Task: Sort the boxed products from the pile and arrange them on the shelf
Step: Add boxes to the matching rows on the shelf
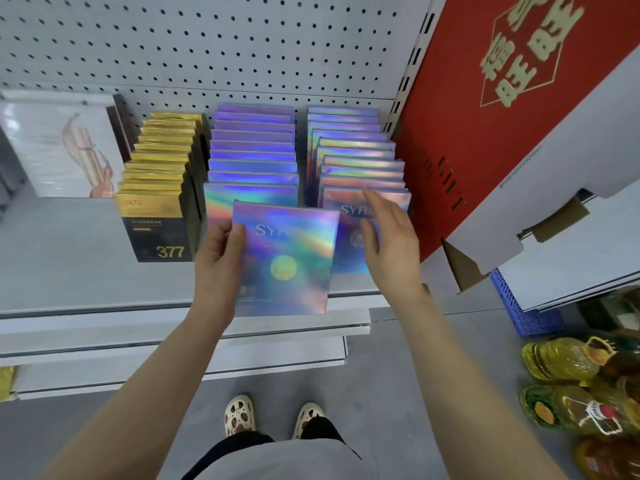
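**Holographic box in left hand, going to front of a row**

Holographic card box (pixel 285 258) is held upright by the left hand (pixel 216 268), which grips its left edge: thumb on the front face near the top corner, the other fingers hidden behind. Box sits out over the front lip of the shelf (pixel 86 271), just ahead of the middle row (pixel 252 150), overlapping that row's front box. Not yet seated.

Right hand (pixel 389 244) is relaxed and loosely spread, holding nothing. Its fingers lie against the face of the front box of the right row (pixel 356 157), just beside the held box's right edge. Cannot tell whether it presses or only touches.

Likely step: slot the held box in as the new front of the middle row. To do it well:
- keep it upright, face out, lettering the right way up
- set the bottom edge down on the shelf first, then push back until it touches the box behind
- line up the left and right edges with the row; right row's boxes look slightly staggered, so the right hand could square those
- let go only once it stands on its own

Looks: flat rectangular box, shiny rainbow foil in blue, violet and pink, pale lettering starting "SYR" near the top, a round yellow-green mark at the centre. Same finish as both rows behind it. Foil probably slick, so an edge grip could slip.

Further out: a row of gold-and-black boxes (pixel 159 188) to the left, front one marked 377, and a red carton (pixel 485 98) leaning at the right.
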The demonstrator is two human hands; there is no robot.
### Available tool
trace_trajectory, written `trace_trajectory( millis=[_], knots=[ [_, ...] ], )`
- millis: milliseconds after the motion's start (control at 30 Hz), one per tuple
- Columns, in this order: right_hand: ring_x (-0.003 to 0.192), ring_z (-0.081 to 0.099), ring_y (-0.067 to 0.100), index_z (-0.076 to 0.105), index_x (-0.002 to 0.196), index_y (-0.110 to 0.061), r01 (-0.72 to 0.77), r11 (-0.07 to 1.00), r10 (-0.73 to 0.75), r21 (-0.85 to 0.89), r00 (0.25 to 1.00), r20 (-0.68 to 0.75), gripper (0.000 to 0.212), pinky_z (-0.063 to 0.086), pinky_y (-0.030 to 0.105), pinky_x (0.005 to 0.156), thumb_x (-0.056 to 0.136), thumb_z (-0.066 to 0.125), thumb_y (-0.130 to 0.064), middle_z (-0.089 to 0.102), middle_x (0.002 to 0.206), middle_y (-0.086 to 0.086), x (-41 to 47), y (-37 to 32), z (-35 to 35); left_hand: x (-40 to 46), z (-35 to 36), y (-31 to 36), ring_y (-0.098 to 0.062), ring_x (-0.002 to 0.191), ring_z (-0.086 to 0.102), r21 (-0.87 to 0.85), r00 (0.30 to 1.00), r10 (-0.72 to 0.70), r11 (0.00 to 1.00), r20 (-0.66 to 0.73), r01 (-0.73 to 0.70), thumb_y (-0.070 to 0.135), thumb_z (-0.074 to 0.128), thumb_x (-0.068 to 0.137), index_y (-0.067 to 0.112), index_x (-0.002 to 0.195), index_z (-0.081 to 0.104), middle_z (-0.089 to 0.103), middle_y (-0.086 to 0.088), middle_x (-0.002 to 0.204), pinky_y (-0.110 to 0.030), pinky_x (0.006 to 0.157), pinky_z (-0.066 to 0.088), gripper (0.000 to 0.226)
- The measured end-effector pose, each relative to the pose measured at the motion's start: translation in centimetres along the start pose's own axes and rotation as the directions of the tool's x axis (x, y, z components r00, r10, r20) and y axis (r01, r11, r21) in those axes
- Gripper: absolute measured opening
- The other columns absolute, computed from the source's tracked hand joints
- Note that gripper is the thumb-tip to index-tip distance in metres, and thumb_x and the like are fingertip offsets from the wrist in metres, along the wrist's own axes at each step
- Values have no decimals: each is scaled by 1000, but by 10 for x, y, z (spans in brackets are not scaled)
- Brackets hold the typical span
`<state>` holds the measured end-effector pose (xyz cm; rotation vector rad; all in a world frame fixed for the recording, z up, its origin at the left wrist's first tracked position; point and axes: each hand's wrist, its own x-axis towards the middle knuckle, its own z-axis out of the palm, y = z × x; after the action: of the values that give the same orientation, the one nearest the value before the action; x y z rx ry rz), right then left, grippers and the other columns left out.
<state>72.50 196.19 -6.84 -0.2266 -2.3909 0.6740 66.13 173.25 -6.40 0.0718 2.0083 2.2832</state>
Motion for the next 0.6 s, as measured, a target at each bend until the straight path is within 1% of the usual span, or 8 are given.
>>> trace_trajectory(
  millis=[33,100,167,200,333,433,533,600],
  knots=[
    [115,58,21,55,137,-15,-32,996,29,78,999,42,40,47,39,98,97,56,-17,63,127,2,5,-11,-5,-1,1,-2,-5,80,55,23,1000,0,1000,15,-1,20,48,102,14,99,61,65,14,86,-22,75,45,14],
    [112,58,19,56,135,-17,-39,989,4,140,970,244,44,46,34,97,93,63,-31,65,124,-1,15,-31,-10,-4,1,-6,-3,80,56,58,998,1,998,59,-5,22,50,101,21,94,61,65,18,84,-23,75,45,13],
    [113,59,19,59,131,-17,-25,991,-38,130,884,466,49,45,32,96,87,71,-35,65,123,-1,21,-43,-4,-8,0,-9,-3,83,57,80,995,30,996,96,-37,27,51,99,26,95,62,66,17,88,-26,78,46,11],
    [110,60,21,61,126,-16,-30,991,-43,129,848,528,45,45,33,93,86,73,-33,67,119,0,23,-47,1,-9,-2,-10,-4,84,58,84,994,49,995,102,-58,28,50,98,27,97,62,67,17,90,-27,80,46,12],
    [97,56,26,62,114,-10,71,986,-141,153,846,514,31,38,31,82,87,71,-23,65,106,7,33,-64,24,-9,-23,-8,-2,94,61,129,991,130,983,39,-134,28,51,96,30,110,62,68,19,102,-24,82,50,18],
    [98,52,30,62,117,-8,134,987,-163,94,855,492,33,33,30,82,87,70,-19,62,106,11,41,-78,49,1,-47,-15,-12,112,59,295,985,170,942,-16,-158,23,59,94,23,132,55,62,5,125,-29,93,49,39],
    [100,51,35,63,119,-9,235,971,-196,-46,892,408,44,42,42,89,78,76,-19,58,107,12,44,-84,72,8,-61,-29,-19,116,54,563,993,118,821,-8,-93,17,71,87,19,141,45,51,-3,133,-31,96,46,60],
    [108,49,34,61,125,-13,294,951,-234,-93,884,406,63,44,47,93,67,84,-22,55,116,10,43,-83,78,11,-65,-38,-24,122,50,661,996,85,746,32,-85,20,77,81,14,145,39,47,-9,136,-37,99,46,74]
  ],
)
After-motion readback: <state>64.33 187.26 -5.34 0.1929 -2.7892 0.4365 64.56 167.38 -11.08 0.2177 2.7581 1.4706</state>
